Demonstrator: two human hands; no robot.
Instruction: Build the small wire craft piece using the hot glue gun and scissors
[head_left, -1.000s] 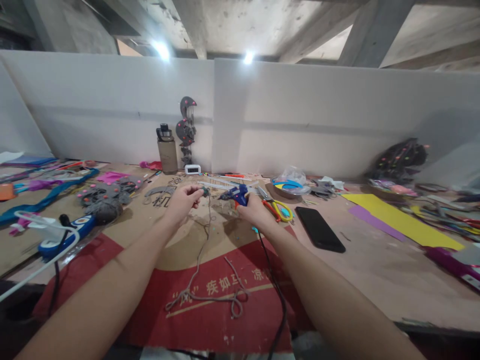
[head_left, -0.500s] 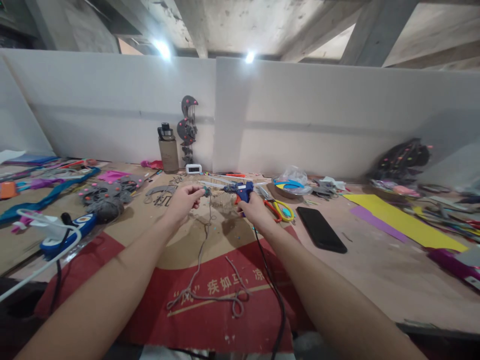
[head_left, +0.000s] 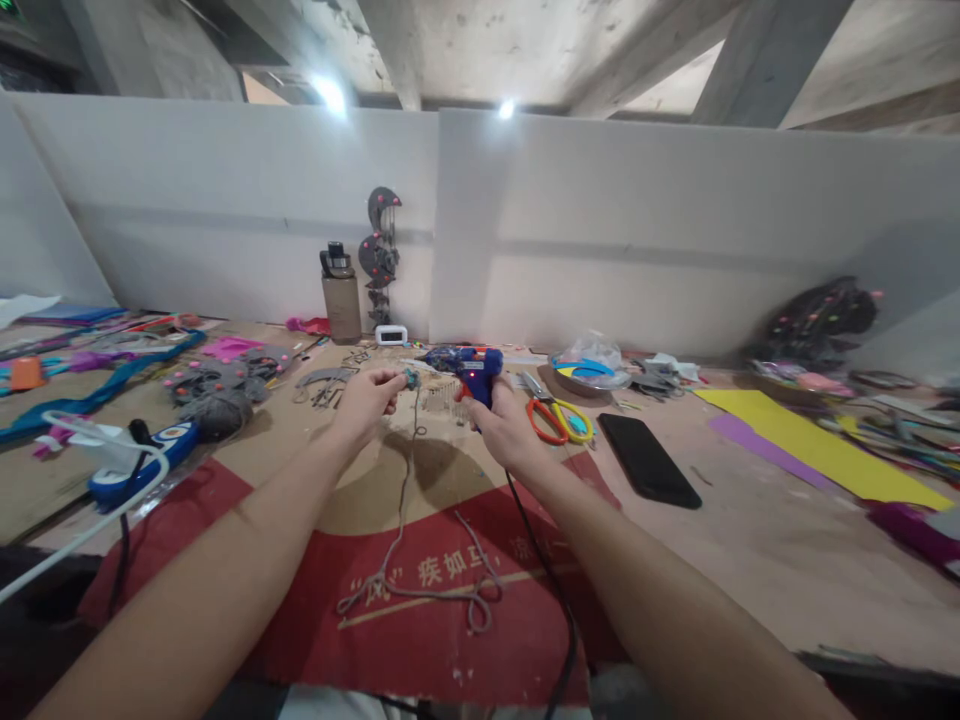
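My right hand [head_left: 501,412] is wrapped round the handle of a blue hot glue gun [head_left: 487,372] with an orange trigger. Its nozzle points left, close above the small teal-grey piece [head_left: 412,378] pinched in the fingertips of my left hand [head_left: 369,402]. Whether nozzle and piece touch, I cannot tell. From that piece a grey cord [head_left: 406,490] hangs down and lies in loops on the red part of the cardboard [head_left: 300,560]. A black cable [head_left: 541,555] runs from the glue gun toward the front edge.
Scissors [head_left: 546,421] with red and yellow handles and a black phone [head_left: 649,460] lie to the right. Farther right is yellow sheet material [head_left: 817,440]. A bottle [head_left: 342,305] stands at the back; a blue power strip [head_left: 142,465] and grey yarn ball [head_left: 217,413] are left.
The glue gun has moved left and turned, bringing its nozzle nearer the small piece. My left hand keeps its pinch, almost still. The whole view has shifted slightly.
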